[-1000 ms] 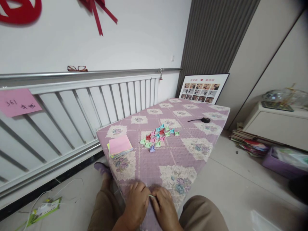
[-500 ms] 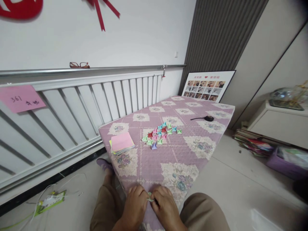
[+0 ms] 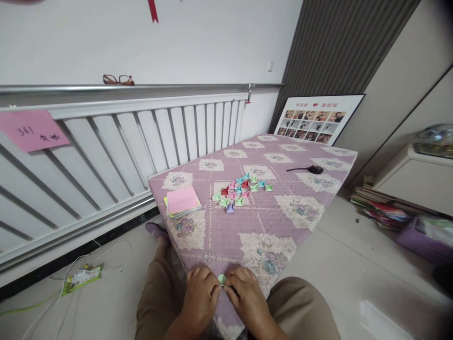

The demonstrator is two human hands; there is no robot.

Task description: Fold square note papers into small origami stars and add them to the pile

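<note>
A small light green folded paper sits between my two hands at the near end of the cloth-covered table. My left hand pinches its left side, fingers curled. From the other side my right hand grips it between thumb and fingertips; the fingers hide much of the paper. Farther up lies a cluster of small folded paper pieces in green, pink, blue, red and purple. To their left rests a stack of square paper sheets, pink on top.
A purple floral tablecloth covers the table. A black object with a thin tail lies toward the far right. The white radiator runs along the left, with glasses on the pipe above. A power strip and cords are on the floor.
The view has tilted downward and turned slightly left. More of the green paper shows between my hands; both hands still hold it at the table's near end.
</note>
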